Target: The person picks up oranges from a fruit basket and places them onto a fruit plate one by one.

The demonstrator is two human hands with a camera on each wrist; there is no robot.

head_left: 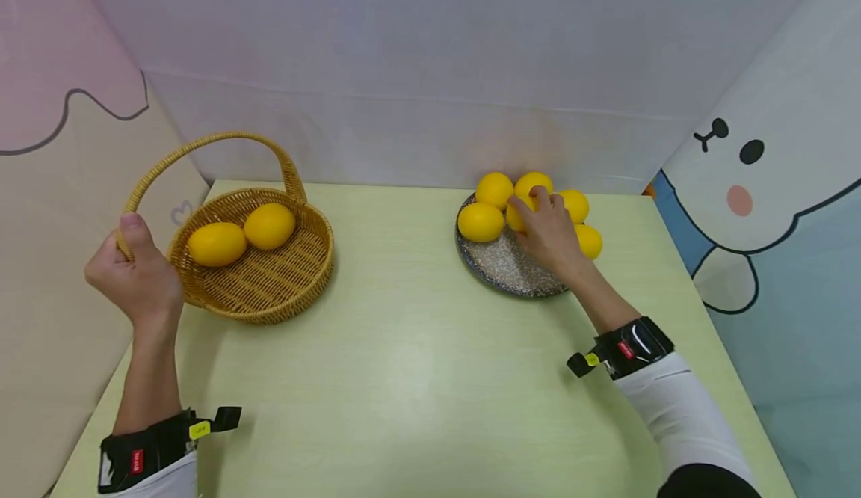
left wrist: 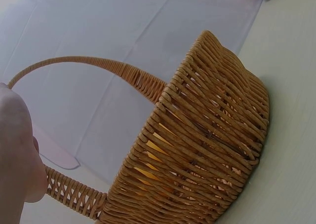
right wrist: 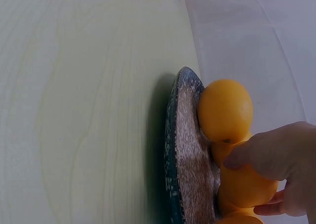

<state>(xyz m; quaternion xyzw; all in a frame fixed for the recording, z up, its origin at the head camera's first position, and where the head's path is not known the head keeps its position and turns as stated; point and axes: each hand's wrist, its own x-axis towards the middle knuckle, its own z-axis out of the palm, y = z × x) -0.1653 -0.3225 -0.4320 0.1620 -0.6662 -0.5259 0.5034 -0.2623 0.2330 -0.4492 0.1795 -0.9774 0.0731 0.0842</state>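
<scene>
My left hand (head_left: 144,274) grips the arched handle (head_left: 225,137) of a woven wicker basket (head_left: 276,312) at the table's left. Two lemons (head_left: 217,244) lie inside; in the left wrist view only bits of yellow show through the basket wall (left wrist: 197,130). On the right, my right hand (head_left: 548,232) reaches over a speckled plate (head_left: 514,270) and holds a lemon (right wrist: 247,182) between thumb and fingers. Around it on the plate lie several other lemons (head_left: 480,222). Part of the held lemon is hidden by the hand in the head view.
Both things stand on a pale wood-grain table (head_left: 397,348), near its back edge. A whitish cloth wall (head_left: 403,72) rises behind. A printed panel (head_left: 773,184) with a cartoon face borders the right side, and a pink and cream panel (head_left: 60,206) the left.
</scene>
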